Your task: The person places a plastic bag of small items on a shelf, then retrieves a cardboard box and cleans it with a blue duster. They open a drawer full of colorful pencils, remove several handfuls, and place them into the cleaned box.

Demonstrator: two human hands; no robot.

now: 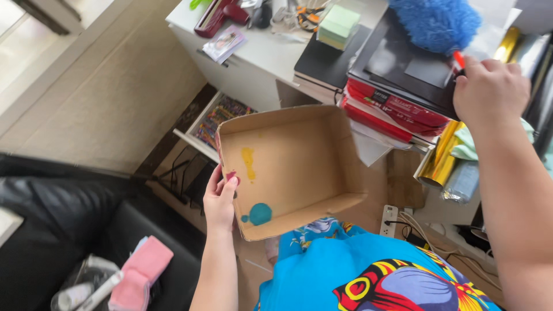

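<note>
While the left hand (pixel 220 198) pinches the left wall of the empty cardboard box (pixel 288 170), held tilted open-side up, right hand (pixel 489 89) sits upper right, fingers closed on blue duster (pixel 435 23)'s red handle, well apart.

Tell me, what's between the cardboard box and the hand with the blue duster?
In the head view, a stack of red and black books lies between the cardboard box and the right hand holding the blue duster.
</note>
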